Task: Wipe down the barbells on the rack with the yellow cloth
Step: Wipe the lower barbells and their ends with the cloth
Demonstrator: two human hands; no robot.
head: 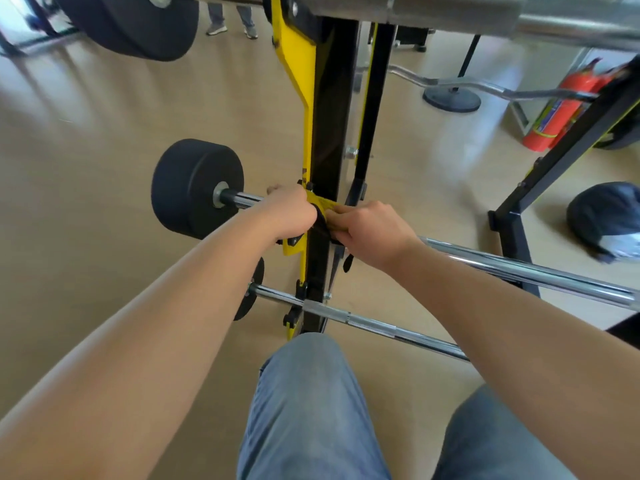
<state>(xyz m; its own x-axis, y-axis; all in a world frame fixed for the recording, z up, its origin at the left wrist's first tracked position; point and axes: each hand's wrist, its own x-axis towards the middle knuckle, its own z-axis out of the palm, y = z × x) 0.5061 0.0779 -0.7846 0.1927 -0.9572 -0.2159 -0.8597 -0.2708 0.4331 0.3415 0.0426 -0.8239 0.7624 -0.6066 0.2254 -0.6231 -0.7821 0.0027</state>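
Note:
A chrome barbell (519,268) with a black weight (194,188) on its left end rests across the black and yellow rack upright (323,140). Both hands meet at the rack. My left hand (289,214) is closed around the bar just left of the upright. My right hand (374,228) is closed on the yellow cloth (322,204), of which only a small strip shows between the hands. A lower barbell (374,325) sits under them, and a thick bar (485,12) crosses the top of the view.
My knees in blue jeans (304,410) are at the bottom. A red fire extinguisher (557,109) and a curl bar (478,86) are at the right. A dark bag (609,220) lies on the floor. Another person's feet (232,27) stand at the top.

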